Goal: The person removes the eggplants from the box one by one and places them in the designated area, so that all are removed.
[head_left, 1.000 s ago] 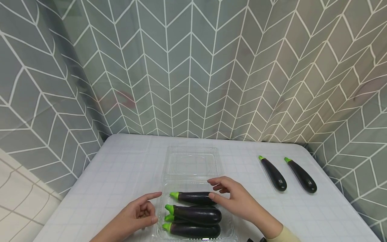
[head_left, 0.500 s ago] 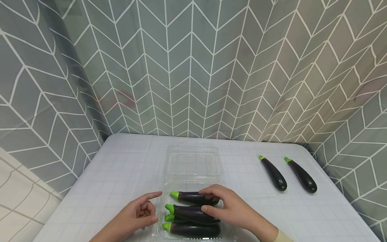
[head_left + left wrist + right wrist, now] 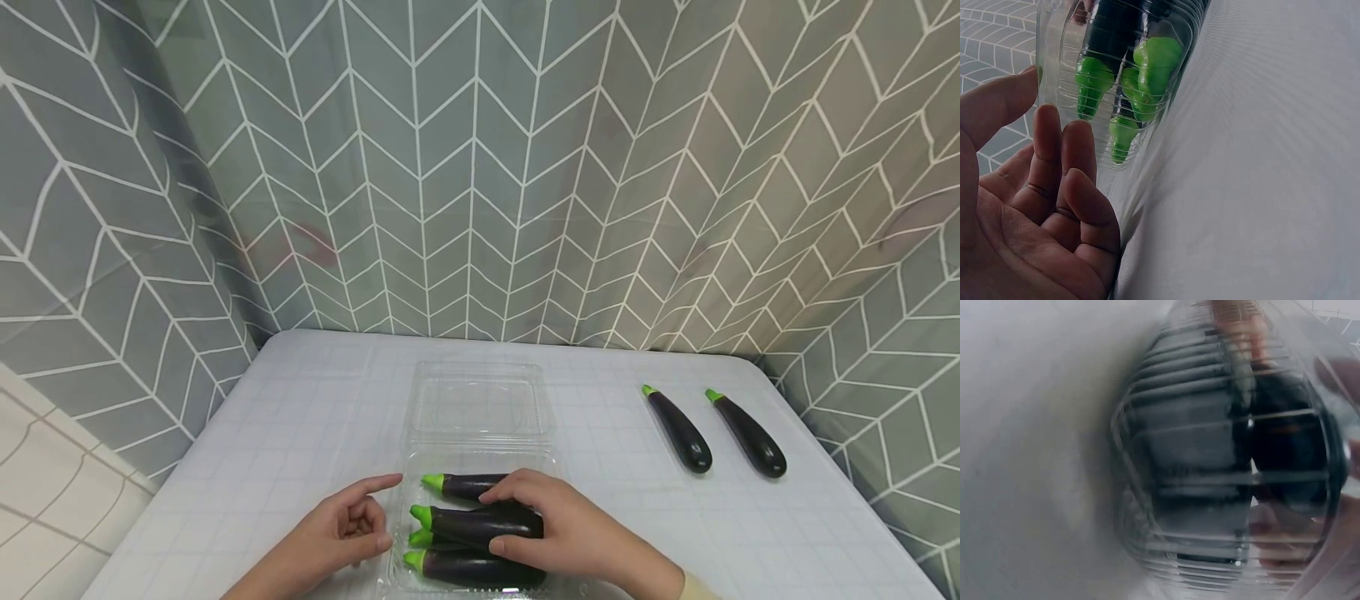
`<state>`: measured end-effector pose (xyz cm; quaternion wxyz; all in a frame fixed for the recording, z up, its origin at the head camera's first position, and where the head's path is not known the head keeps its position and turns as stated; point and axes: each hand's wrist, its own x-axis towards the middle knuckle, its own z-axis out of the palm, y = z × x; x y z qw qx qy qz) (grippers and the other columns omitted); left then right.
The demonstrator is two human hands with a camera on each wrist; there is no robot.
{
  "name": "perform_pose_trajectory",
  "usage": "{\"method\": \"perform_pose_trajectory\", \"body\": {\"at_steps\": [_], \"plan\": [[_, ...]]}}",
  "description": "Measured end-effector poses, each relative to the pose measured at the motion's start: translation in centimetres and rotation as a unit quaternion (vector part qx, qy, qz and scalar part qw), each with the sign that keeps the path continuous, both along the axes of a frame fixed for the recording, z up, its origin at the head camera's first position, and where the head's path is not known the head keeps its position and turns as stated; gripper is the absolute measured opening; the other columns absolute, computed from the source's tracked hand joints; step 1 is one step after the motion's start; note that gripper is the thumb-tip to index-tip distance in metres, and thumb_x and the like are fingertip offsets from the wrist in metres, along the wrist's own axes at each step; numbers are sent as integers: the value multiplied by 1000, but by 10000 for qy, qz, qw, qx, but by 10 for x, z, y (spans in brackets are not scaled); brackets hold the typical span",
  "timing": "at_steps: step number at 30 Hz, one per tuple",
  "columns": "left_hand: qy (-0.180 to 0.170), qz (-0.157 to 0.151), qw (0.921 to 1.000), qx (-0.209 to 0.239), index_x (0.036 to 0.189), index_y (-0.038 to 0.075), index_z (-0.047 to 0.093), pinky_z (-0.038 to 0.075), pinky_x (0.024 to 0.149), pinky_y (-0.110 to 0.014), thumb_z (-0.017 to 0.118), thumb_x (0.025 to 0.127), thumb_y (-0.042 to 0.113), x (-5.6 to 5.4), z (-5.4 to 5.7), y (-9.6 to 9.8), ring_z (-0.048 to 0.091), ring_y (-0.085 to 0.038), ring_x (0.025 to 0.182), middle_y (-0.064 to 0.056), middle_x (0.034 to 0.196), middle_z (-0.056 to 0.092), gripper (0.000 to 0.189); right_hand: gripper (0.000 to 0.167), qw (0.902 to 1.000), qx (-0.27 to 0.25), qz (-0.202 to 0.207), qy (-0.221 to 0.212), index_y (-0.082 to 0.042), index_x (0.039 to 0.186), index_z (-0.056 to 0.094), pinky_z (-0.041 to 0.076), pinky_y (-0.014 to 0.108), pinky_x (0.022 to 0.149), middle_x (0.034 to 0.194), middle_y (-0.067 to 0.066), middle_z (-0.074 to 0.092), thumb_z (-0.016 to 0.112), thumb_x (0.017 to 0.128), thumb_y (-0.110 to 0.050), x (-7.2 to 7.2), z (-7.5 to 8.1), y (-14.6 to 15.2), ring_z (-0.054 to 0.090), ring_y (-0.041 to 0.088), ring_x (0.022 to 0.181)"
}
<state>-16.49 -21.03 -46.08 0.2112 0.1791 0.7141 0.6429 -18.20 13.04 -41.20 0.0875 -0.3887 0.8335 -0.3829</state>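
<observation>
A clear plastic clamshell box (image 3: 397, 575) lies on the table with several dark eggplants in it, green stem ends to the left. My right hand (image 3: 558, 525) reaches over its right side and grips the thick end of the upper eggplant (image 3: 472, 524), thumb on the near side, fingers on the far side. Behind it lies another eggplant (image 3: 465, 485), partly covered by the hand; in front is a third eggplant (image 3: 480, 569). My left hand (image 3: 341, 529) is at the box's left edge, index fingertip at the rim, other fingers loosely bent. The right wrist view is blurred.
The box's open lid (image 3: 480, 404) lies flat behind it. Two more things lie at the right of the white-covered table (image 3: 315, 400): a left eggplant (image 3: 679, 432) and a right eggplant (image 3: 748, 435). A patterned grey curtain (image 3: 465, 167) stands behind the table.
My right hand has moved left and toward me, from above the far eggplant's end onto the upper eggplant, and its fingers have closed around it. The left hand has stayed still.
</observation>
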Motion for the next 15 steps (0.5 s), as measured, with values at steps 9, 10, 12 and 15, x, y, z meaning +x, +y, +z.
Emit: {"method": "perform_pose_trajectory", "body": {"at_steps": [9,10,12,15], "plan": [[110,-36,9999,65,151,-2,32,49,67,-25,63,97,9,0,0,0,54,-8,74,-11,92,62,63,36,9985,463,89,294,-30,125,63,48,30,91,120,-15,56,70,92,-42,3,-2,-4,55,5,110],[89,-37,9999,83,151,-2,32,49,67,-25,62,98,9,0,1,0,55,-8,74,-11,92,61,63,36,9982,499,99,311,-30,125,63,48,30,91,120,-15,56,70,92,-42,4,-2,-5,55,5,110],[65,-31,9999,80,151,-1,32,49,67,-25,62,98,9,0,0,0,55,-9,74,-11,92,61,63,37,9978,558,99,333,-29,126,63,48,30,90,120,-15,56,70,92,-42,4,-2,-5,55,5,110],[73,-6,10000,22,151,-1,32,49,67,-25,63,98,10,1,-1,-1,55,-8,74,-11,92,62,63,38,9973,612,91,405,-28,127,63,49,29,90,118,-15,57,70,92,-42,5,-3,-6,55,4,108]]}}
